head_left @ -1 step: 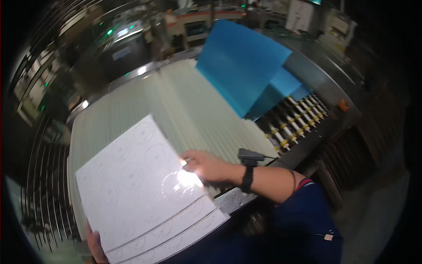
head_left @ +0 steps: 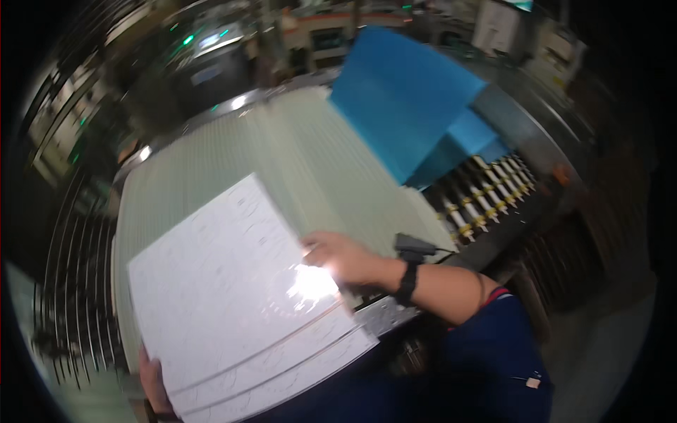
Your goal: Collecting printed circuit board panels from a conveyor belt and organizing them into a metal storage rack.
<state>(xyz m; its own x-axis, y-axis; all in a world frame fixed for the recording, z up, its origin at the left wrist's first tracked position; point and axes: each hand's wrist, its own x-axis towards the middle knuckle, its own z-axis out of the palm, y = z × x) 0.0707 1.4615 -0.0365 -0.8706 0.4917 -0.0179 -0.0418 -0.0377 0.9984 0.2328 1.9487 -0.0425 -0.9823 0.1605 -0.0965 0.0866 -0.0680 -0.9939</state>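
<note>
I see the left hand (head_left: pixel 153 381) and right hand (head_left: pixel 344 258) holding overlapping glossy white rectangular sheets (head_left: pixel 211 296) by opposite sides. They are over the pale ribbed machine bed's (head_left: pixel 190 180) near edge.

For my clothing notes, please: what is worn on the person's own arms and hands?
The right hand and left hand show no gloves. The right arm has a black strap, with a dark grey box and a thin cable. The right sleeve is dark blue, with red trim. A dark band shows below the left hand, cut off by the picture's edge.
</note>
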